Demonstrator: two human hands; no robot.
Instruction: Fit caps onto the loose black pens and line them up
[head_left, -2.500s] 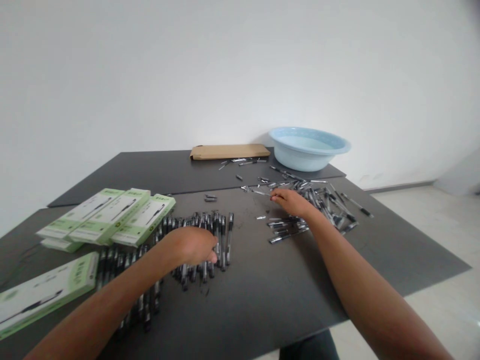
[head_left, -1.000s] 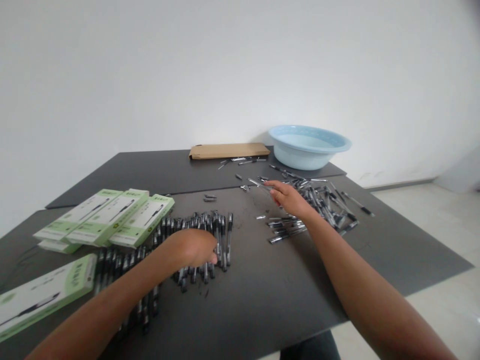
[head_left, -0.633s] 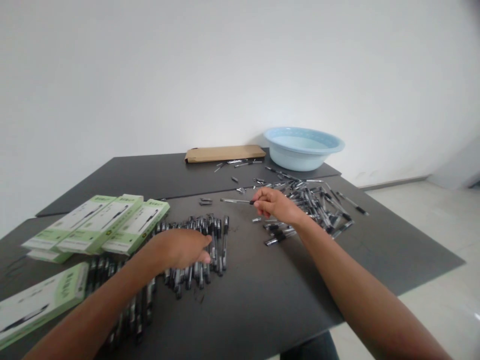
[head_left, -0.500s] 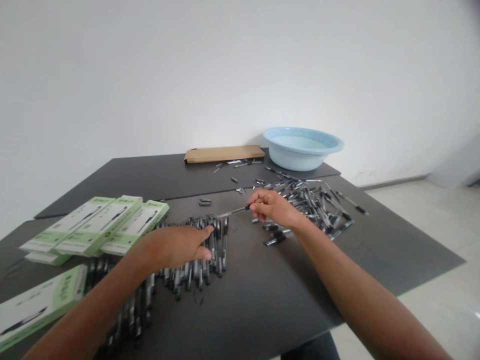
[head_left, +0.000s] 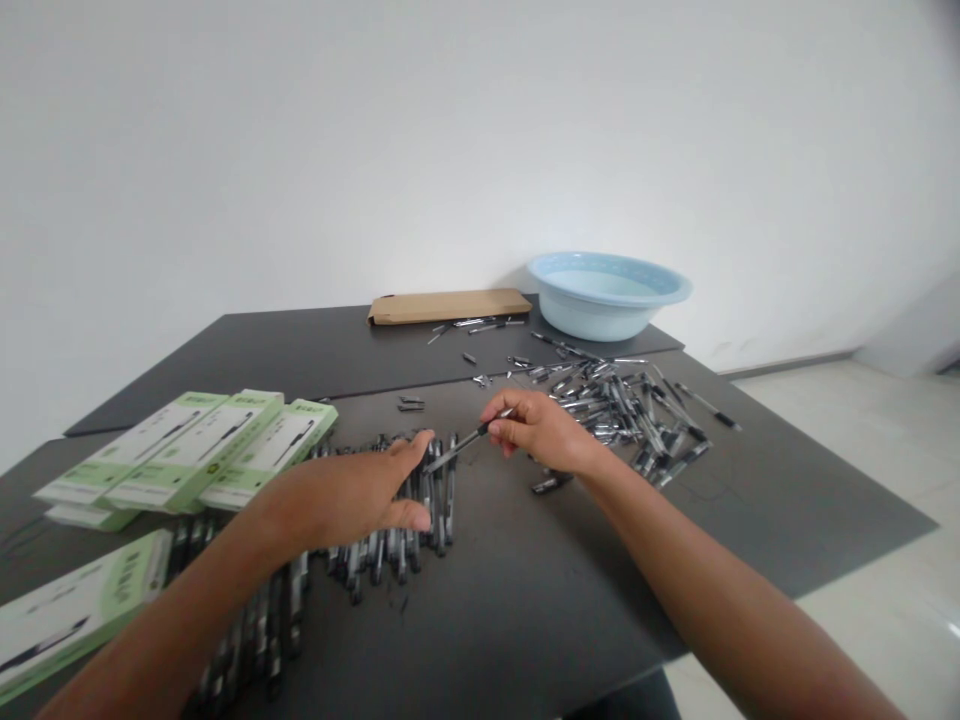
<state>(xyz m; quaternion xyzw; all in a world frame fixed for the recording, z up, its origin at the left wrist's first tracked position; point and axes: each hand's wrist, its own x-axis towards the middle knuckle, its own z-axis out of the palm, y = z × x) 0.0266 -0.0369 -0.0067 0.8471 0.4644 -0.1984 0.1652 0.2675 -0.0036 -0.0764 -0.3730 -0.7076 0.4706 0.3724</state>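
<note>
Between the thumb and fingers of my right hand (head_left: 531,430) is a pen (head_left: 459,450) with a clear barrel and a black grip, slanting down to the left. My left hand (head_left: 367,495) hovers over a row of capped pens (head_left: 397,550), thumb and fingers apart, with the far end of the held pen close to its fingertips. The palm and some fingers of that hand are hidden from me. To the right of my right hand lies a jumbled heap of pens (head_left: 630,410).
White and green pen boxes (head_left: 180,440) are stacked at left, with another box (head_left: 90,610) nearer me. More pens (head_left: 262,630) lie under my left forearm. Small loose parts (head_left: 411,404) are mid-table. A flat cardboard piece (head_left: 450,306) and a blue basin (head_left: 607,300) stand near the wall.
My right hand has moved slightly left and nearer me, bringing its pen over the row's right end. The thumb and fingers of my left hand have spread wider.
</note>
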